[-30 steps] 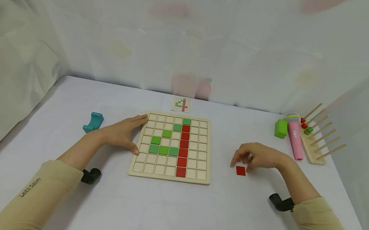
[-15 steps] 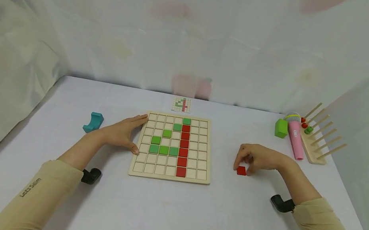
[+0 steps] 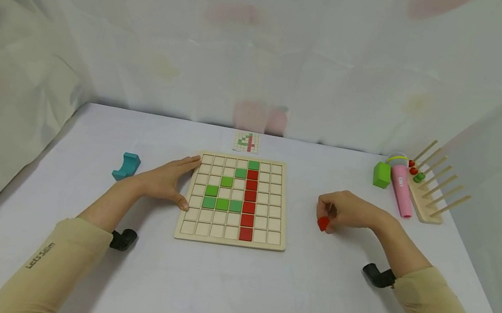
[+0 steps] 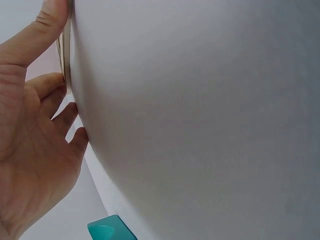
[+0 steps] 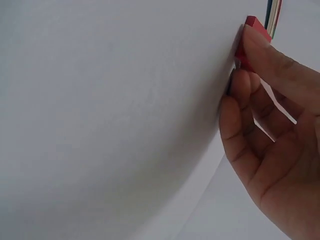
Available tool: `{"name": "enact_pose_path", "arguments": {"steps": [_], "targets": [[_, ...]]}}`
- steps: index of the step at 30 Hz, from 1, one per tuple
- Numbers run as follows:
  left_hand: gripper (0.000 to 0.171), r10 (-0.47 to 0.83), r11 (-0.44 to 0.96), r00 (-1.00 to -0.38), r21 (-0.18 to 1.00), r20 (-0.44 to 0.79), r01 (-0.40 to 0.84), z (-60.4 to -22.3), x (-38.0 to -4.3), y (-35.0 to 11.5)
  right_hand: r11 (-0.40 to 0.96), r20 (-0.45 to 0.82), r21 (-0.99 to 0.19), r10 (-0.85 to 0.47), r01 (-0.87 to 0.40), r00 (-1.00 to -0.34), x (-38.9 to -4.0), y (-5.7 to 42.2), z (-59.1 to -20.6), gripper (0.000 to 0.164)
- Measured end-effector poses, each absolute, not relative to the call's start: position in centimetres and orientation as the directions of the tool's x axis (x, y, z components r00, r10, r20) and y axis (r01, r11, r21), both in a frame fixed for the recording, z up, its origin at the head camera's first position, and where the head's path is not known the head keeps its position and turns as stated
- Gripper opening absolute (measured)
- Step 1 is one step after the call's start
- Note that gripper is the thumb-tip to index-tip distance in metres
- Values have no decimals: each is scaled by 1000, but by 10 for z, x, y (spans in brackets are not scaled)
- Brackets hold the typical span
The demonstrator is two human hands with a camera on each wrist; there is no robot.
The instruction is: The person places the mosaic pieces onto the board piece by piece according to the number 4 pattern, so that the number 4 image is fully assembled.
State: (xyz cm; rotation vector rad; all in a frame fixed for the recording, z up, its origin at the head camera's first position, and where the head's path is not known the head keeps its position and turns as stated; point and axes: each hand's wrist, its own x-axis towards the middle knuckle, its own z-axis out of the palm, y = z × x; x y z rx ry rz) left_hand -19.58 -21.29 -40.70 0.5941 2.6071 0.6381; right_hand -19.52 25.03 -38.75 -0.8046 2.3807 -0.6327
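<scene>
A wooden grid board lies on the table in the head view. Green tiles and a column of red tiles fill some of its squares. My left hand rests against the board's left edge, thumb and fingers spread along it. Off to the board's right, my right hand pinches a loose red tile between thumb and fingers. In the right wrist view this red tile is tilted, close to the table surface; whether it still touches the cloth is unclear.
Behind the board lies a small pattern card. A teal curved block sits left, near the left wrist. At the far right are a green block, a pink toy microphone and a pegged wooden stand.
My right hand has closed its fingers on the loose red tile, tilted it and shifted it slightly left. The left hand and the board have stayed in place.
</scene>
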Motion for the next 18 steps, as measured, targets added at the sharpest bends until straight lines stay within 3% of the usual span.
{"name": "enact_pose_path", "arguments": {"steps": [7, 18], "targets": [[128, 484, 806, -835, 504, -262, 310, -407, -195, -213, 701, -303, -619, -629, -354, -716, -202, 236, -384, 9], [128, 482, 808, -835, 504, -267, 306, -406, -195, -215, 613, -201, -724, -626, -317, -753, -197, 186, -384, 11]]}}
